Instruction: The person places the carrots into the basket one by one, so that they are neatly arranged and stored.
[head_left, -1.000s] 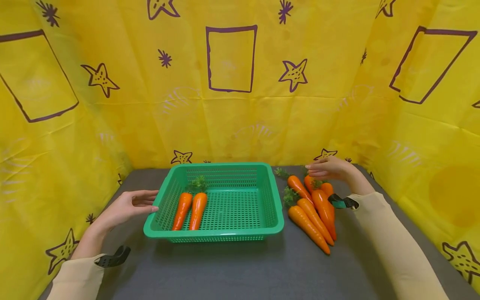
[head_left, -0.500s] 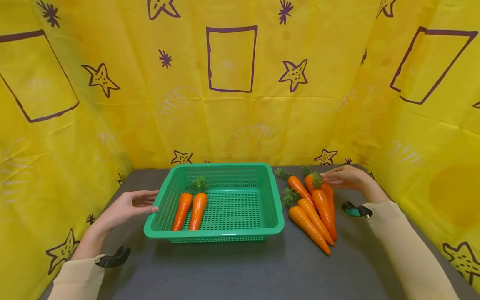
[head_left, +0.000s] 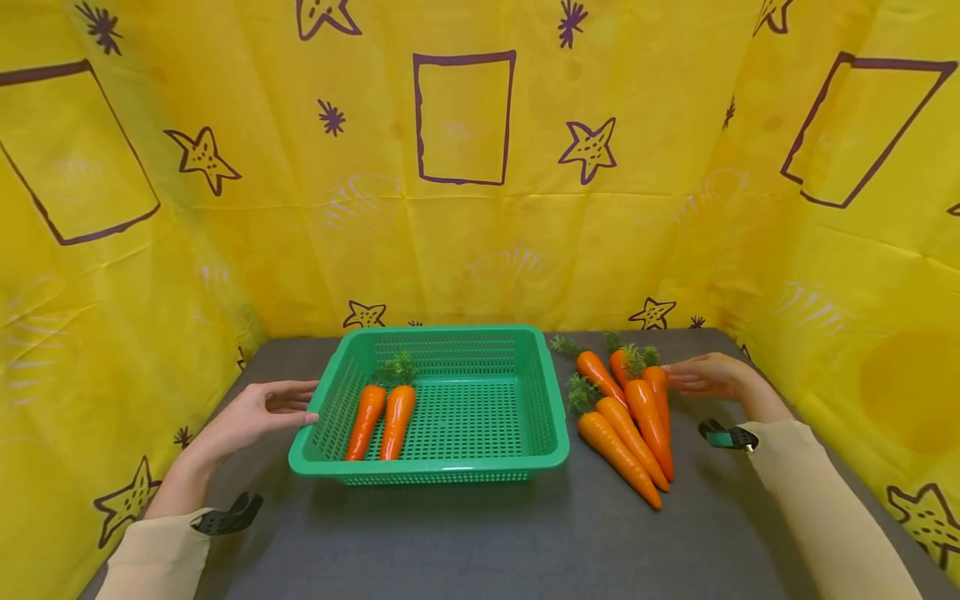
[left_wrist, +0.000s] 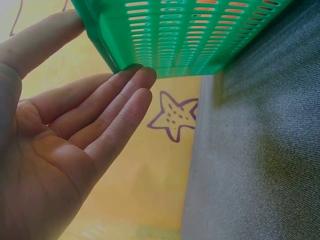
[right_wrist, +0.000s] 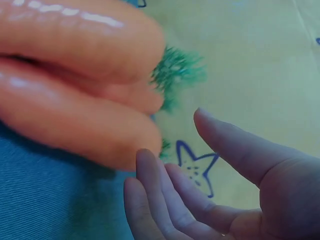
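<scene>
A green plastic basket holds two orange carrots with leafy green tops, a left carrot and a right carrot. At the basket's left side is my left hand, thumb and straight fingertips right at the rim; the left wrist view shows the palm bare. To the right of the basket several more carrots lie in a loose pile. My right hand is beside the outermost carrot, fingertips close to its top end. In the right wrist view the fingers are extended, thumb apart, nothing held.
A dark grey cloth-covered table carries everything. Yellow curtain with purple drawings encloses the back and both sides. The nearest pile carrot points toward the table's front.
My right hand has drawn back from above the pile toward the right and nearer, uncovering the carrot tops. My left hand, the basket and the carrots look unmoved.
</scene>
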